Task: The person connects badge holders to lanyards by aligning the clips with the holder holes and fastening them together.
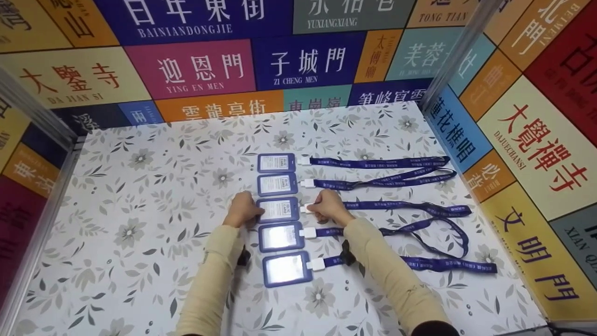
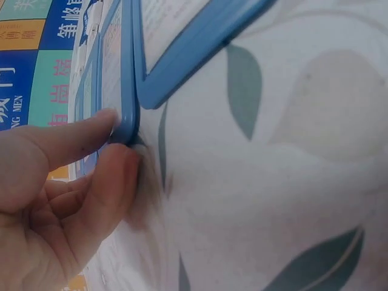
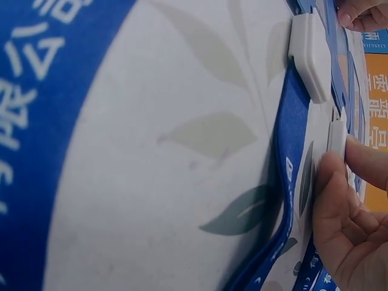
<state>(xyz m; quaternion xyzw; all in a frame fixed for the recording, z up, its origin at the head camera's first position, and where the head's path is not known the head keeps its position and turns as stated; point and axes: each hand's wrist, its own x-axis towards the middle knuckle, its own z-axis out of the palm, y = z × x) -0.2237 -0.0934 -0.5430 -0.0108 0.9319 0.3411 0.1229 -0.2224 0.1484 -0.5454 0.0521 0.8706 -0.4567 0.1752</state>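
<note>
Several blue-framed badge holders lie in a column on the table, each with a white clip and a dark blue lanyard running right. At the middle badge holder (image 1: 279, 209), my left hand (image 1: 243, 208) pinches the left edge between thumb and a finger; the left wrist view shows the thumb on top of its frame (image 2: 126, 91). My right hand (image 1: 328, 206) pinches that badge's white clip (image 3: 337, 136) between thumb and index finger. Its lanyard (image 1: 401, 205) stretches out beyond the right hand. The other fingers of both hands are curled in.
Two badge holders lie above, the nearer one (image 1: 277, 184) close to the middle one. Below are two more, the nearer one (image 1: 281, 236) glossy with reflected light. A floral cloth (image 1: 140, 196) covers the table. Walls with coloured lettered panels (image 1: 196, 67) stand behind and right.
</note>
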